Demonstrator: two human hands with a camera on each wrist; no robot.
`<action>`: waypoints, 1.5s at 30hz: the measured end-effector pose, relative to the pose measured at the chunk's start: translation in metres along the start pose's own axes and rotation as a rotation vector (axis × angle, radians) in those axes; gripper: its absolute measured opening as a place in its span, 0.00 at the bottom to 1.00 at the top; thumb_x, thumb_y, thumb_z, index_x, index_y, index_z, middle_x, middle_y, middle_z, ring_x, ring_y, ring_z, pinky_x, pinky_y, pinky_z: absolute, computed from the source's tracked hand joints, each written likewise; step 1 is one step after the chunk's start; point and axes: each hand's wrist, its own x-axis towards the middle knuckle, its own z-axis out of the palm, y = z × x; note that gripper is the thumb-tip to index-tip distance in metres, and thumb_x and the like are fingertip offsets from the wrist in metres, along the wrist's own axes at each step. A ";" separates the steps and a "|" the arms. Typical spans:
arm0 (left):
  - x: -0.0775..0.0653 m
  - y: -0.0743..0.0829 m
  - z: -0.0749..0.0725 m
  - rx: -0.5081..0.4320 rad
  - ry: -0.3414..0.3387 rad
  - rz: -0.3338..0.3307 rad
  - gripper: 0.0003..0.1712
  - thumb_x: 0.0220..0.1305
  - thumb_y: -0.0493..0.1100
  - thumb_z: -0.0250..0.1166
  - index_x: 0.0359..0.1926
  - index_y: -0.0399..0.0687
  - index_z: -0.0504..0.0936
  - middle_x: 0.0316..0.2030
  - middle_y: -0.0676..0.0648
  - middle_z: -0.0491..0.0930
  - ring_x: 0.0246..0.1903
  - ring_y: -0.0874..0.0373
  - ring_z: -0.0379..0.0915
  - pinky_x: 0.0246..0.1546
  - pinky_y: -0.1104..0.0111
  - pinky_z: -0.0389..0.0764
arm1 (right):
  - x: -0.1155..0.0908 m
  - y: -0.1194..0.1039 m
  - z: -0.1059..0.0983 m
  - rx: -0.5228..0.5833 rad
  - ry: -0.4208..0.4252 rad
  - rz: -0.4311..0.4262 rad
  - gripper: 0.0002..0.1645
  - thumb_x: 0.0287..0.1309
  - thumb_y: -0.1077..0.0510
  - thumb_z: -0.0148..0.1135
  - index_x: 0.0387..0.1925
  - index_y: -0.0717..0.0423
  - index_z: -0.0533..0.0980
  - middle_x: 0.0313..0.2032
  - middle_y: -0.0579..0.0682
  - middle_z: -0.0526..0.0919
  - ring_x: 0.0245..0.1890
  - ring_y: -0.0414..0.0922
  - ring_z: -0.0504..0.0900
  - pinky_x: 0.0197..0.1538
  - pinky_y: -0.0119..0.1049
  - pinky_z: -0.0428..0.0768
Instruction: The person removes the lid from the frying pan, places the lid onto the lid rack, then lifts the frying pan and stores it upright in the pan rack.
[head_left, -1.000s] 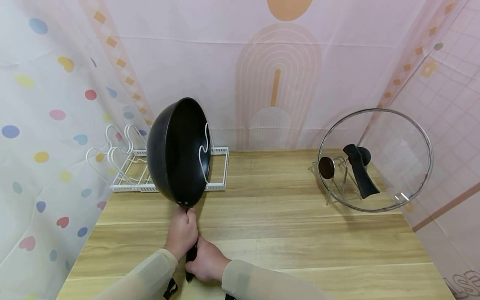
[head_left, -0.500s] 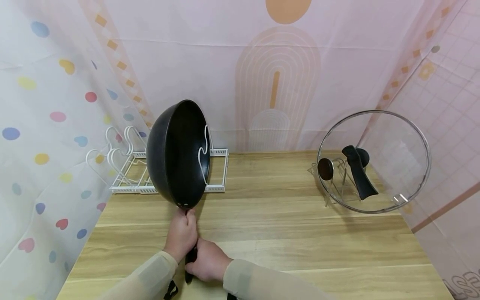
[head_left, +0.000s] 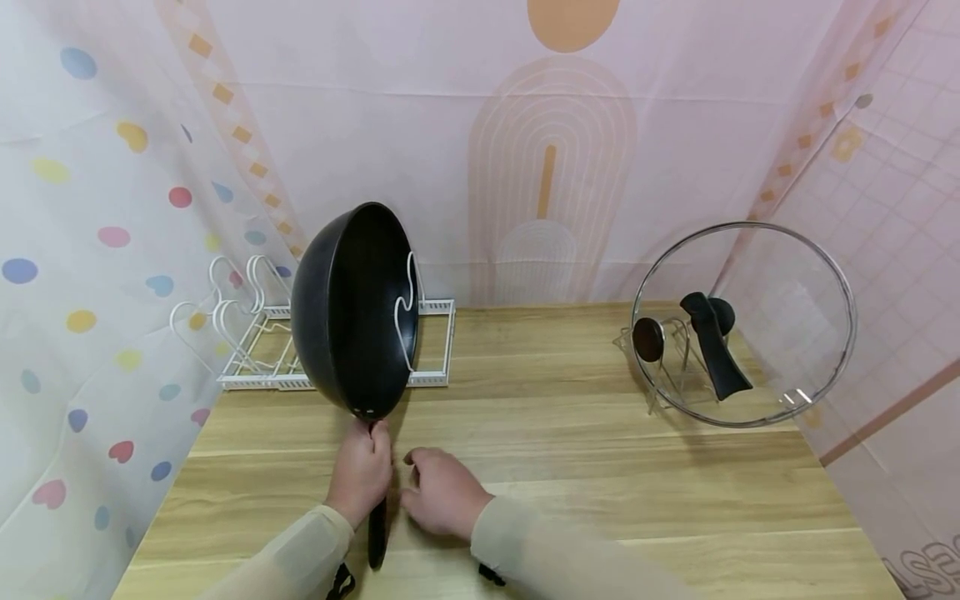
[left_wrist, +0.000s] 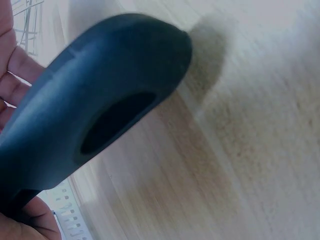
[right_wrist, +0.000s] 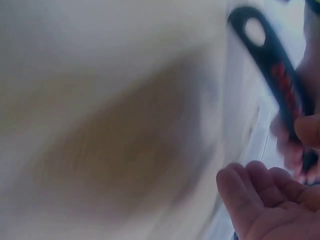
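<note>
A black wok (head_left: 371, 308) stands on its side in a white wire rack (head_left: 435, 379), its hollow facing right. My left hand (head_left: 362, 471) grips the wok's black handle (head_left: 377, 533) close to the bowl. In the left wrist view the handle's end (left_wrist: 135, 60) juts out past my fingers, over the wooden surface. Just right of the handle is my right hand (head_left: 446, 492), apart from it and holding nothing. In the right wrist view its fingers (right_wrist: 240, 190) are loosely bent, with the handle (right_wrist: 275, 70) beyond them, showing a hole near its end.
A large glass lid (head_left: 795, 333) with a steel rim and black handle (head_left: 716, 346) leans upright in a small wire stand (head_left: 678, 342) at the right back. White wire loops (head_left: 236, 317) rise at the rack's left. Patterned curtains hang behind the wooden table (head_left: 570, 467).
My right hand has let go of the handle's end and moved slightly right and away from it. My left hand and the wok stay as they were.
</note>
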 end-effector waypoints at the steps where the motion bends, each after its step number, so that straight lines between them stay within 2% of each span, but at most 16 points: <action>1: 0.000 0.000 0.000 -0.001 -0.005 -0.003 0.15 0.81 0.42 0.46 0.44 0.35 0.75 0.30 0.43 0.69 0.34 0.47 0.68 0.43 0.51 0.75 | 0.000 0.004 -0.004 -0.035 0.019 -0.003 0.27 0.68 0.50 0.65 0.64 0.57 0.78 0.47 0.47 0.85 0.48 0.40 0.83 0.56 0.34 0.83; 5: 0.000 -0.001 -0.001 -0.004 -0.023 -0.015 0.16 0.82 0.43 0.45 0.48 0.34 0.74 0.32 0.41 0.71 0.37 0.45 0.70 0.47 0.48 0.77 | 0.001 0.020 -0.020 -0.127 0.077 -0.008 0.28 0.74 0.49 0.61 0.67 0.59 0.76 0.63 0.56 0.82 0.65 0.50 0.81 0.69 0.43 0.79; 12: -0.001 -0.001 -0.002 0.015 -0.036 0.008 0.17 0.83 0.43 0.45 0.52 0.33 0.74 0.35 0.38 0.73 0.42 0.41 0.72 0.54 0.43 0.77 | -0.002 0.050 -0.042 -0.201 0.142 0.007 0.31 0.76 0.47 0.58 0.69 0.61 0.74 0.71 0.60 0.76 0.73 0.59 0.72 0.75 0.50 0.73; 18: -0.002 0.000 -0.007 0.071 -0.078 0.020 0.12 0.83 0.44 0.47 0.44 0.40 0.71 0.29 0.44 0.66 0.37 0.45 0.70 0.47 0.48 0.76 | -0.006 0.077 -0.060 -0.258 0.177 0.032 0.35 0.76 0.43 0.57 0.72 0.62 0.71 0.76 0.63 0.69 0.78 0.62 0.65 0.80 0.53 0.64; 22: -0.003 0.001 -0.011 0.129 -0.096 0.049 0.11 0.81 0.43 0.49 0.40 0.43 0.69 0.30 0.45 0.69 0.36 0.46 0.71 0.44 0.50 0.76 | -0.008 0.095 -0.073 -0.294 0.189 0.057 0.40 0.76 0.40 0.56 0.75 0.63 0.67 0.78 0.64 0.64 0.80 0.62 0.60 0.83 0.54 0.54; 26: -0.004 0.001 -0.014 0.173 -0.119 0.063 0.09 0.80 0.44 0.50 0.42 0.43 0.70 0.34 0.44 0.72 0.37 0.46 0.73 0.45 0.48 0.78 | -0.011 0.109 -0.083 -0.328 0.203 0.088 0.43 0.77 0.38 0.54 0.78 0.63 0.64 0.79 0.65 0.60 0.81 0.63 0.56 0.84 0.56 0.50; 31: -0.005 0.000 -0.017 0.221 -0.156 0.058 0.10 0.79 0.46 0.53 0.47 0.43 0.71 0.34 0.43 0.74 0.37 0.47 0.75 0.43 0.49 0.79 | -0.014 0.120 -0.093 -0.352 0.227 0.110 0.44 0.77 0.36 0.53 0.78 0.62 0.62 0.80 0.66 0.59 0.82 0.62 0.55 0.84 0.57 0.49; 37: -0.009 0.000 -0.022 0.297 -0.206 0.027 0.19 0.76 0.51 0.58 0.54 0.40 0.69 0.34 0.43 0.74 0.34 0.49 0.75 0.36 0.53 0.78 | -0.017 0.127 -0.100 -0.347 0.237 0.139 0.45 0.76 0.36 0.53 0.78 0.62 0.63 0.80 0.66 0.58 0.82 0.63 0.55 0.84 0.57 0.49; 39: -0.012 0.000 -0.022 0.323 -0.189 0.047 0.22 0.75 0.52 0.60 0.54 0.38 0.69 0.38 0.41 0.74 0.35 0.48 0.76 0.36 0.52 0.79 | -0.017 0.128 -0.101 -0.342 0.232 0.151 0.45 0.76 0.35 0.53 0.78 0.62 0.62 0.81 0.66 0.57 0.82 0.63 0.54 0.84 0.58 0.49; 41: -0.016 0.000 -0.022 0.340 -0.144 0.090 0.26 0.72 0.52 0.63 0.56 0.35 0.69 0.43 0.37 0.75 0.37 0.45 0.78 0.39 0.49 0.81 | -0.018 0.129 -0.102 -0.338 0.233 0.155 0.45 0.76 0.35 0.53 0.78 0.63 0.62 0.81 0.66 0.56 0.82 0.64 0.54 0.84 0.58 0.49; 45: -0.027 0.002 -0.019 0.382 -0.042 0.191 0.41 0.66 0.50 0.69 0.67 0.26 0.65 0.56 0.28 0.72 0.49 0.35 0.77 0.52 0.41 0.81 | -0.019 0.129 -0.104 -0.319 0.238 0.163 0.45 0.76 0.35 0.54 0.78 0.63 0.62 0.81 0.67 0.56 0.82 0.65 0.53 0.84 0.59 0.49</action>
